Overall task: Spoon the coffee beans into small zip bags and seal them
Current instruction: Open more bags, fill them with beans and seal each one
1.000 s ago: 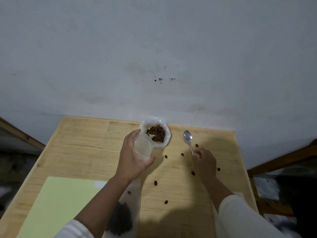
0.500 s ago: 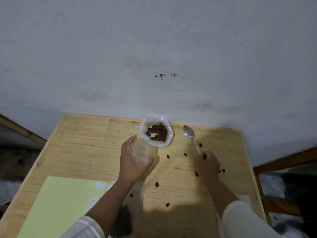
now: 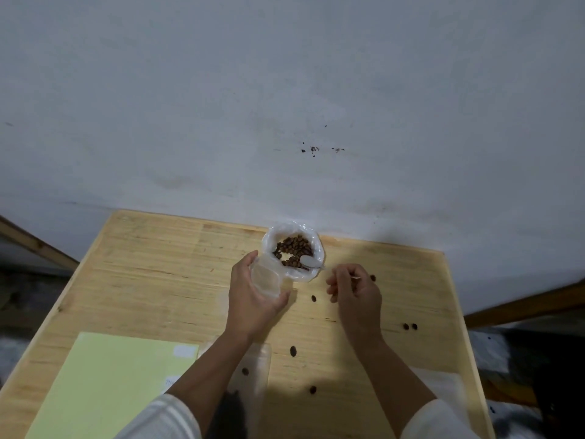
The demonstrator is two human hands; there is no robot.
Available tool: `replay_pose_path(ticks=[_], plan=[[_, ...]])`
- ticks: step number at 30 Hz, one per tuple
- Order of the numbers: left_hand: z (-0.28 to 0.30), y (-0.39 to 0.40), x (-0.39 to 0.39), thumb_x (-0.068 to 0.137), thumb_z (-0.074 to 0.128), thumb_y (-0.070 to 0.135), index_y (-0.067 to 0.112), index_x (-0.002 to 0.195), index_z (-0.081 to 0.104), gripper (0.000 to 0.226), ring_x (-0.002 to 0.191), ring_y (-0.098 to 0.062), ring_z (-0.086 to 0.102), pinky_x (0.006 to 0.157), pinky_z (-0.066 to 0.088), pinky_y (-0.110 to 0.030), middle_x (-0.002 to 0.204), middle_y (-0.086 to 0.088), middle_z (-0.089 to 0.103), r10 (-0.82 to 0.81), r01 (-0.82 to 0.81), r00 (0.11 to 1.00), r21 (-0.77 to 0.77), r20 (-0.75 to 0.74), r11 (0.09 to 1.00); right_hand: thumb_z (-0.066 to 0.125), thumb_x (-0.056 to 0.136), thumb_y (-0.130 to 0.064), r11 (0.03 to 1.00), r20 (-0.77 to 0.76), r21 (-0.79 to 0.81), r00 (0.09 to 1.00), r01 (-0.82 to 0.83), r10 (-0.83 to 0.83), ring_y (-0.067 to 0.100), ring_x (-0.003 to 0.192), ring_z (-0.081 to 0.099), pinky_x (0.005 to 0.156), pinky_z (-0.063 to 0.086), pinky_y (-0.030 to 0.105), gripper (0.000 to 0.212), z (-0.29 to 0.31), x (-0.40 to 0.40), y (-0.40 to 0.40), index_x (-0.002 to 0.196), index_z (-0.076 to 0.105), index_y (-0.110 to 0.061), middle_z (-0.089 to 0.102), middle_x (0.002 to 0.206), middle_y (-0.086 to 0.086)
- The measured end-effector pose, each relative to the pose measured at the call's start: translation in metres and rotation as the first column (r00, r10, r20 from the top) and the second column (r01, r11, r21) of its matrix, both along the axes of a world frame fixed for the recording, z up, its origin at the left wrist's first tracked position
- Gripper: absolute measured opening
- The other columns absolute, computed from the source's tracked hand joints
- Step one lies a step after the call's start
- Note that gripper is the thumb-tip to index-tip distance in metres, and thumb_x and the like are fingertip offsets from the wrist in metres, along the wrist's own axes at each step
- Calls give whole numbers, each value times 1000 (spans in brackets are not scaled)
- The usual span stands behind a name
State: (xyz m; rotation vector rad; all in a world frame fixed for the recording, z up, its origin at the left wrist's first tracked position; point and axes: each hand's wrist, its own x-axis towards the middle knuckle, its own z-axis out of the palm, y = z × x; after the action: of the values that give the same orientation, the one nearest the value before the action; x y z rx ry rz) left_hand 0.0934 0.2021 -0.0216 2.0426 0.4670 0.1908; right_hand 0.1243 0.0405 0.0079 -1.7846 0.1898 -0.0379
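Pale wood table here, pushed up against a grey-white wall, and both hands are working near the far edge. The left hand is reaching forward with the wrist fairly straight, thumb and fingers curling around a small clear zip bag and gripping it so its mouth is facing the bean supply. The right hand is coming in from the right, knuckles up, fingers pinching together on the thin handle of a spoon. The spoon's bowl is dipping into the coffee beans, which are sitting inside an open white plastic bag right by the wall, just beyond the zip bag.

Loose beans are lying scattered on the wood, one between the two hands and a pair off to the right. A light green sheet is lying at the near left. Under the left forearm another clear bag with dark contents is lying flat, partly hidden.
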Motion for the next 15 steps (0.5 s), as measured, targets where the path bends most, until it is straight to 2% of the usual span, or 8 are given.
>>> replay_pose_path(ticks=[2,6,11,15], plan=[[0,0,2,59,85,31,17,139,32,97,116,2,32,96,27,-10,136,3,36,-2,2,1000,-7,-14,1000,45,95,-13,998,-49,26,997,55,-54,10,55,56,53,47,27,23,-8,4,3,76,59,-13,63,64,2],[-2,1,5,59,85,34,17,140,29,99,115,2,32,83,23,9,136,3,34,-15,14,999,-8,-39,1000,38,98,-14,990,-131,21,982,138,-135,14,54,55,52,46,25,26,-24,17,13,78,55,-14,61,64,3],[-2,-1,10,61,85,33,20,141,26,100,114,2,32,77,23,13,136,7,30,-29,27,997,-30,-72,999,39,99,-18,937,-302,192,926,291,-226,11,54,61,59,52,27,20,-40,42,32,88,56,-16,66,68,3],[-3,0,15,62,84,34,22,140,26,98,113,1,33,76,26,11,136,7,30,-31,27,995,-43,-95,999,37,99,-13,847,-408,350,879,399,-245,9,49,62,48,52,18,24,-44,50,27,88,57,-9,64,72,11]])
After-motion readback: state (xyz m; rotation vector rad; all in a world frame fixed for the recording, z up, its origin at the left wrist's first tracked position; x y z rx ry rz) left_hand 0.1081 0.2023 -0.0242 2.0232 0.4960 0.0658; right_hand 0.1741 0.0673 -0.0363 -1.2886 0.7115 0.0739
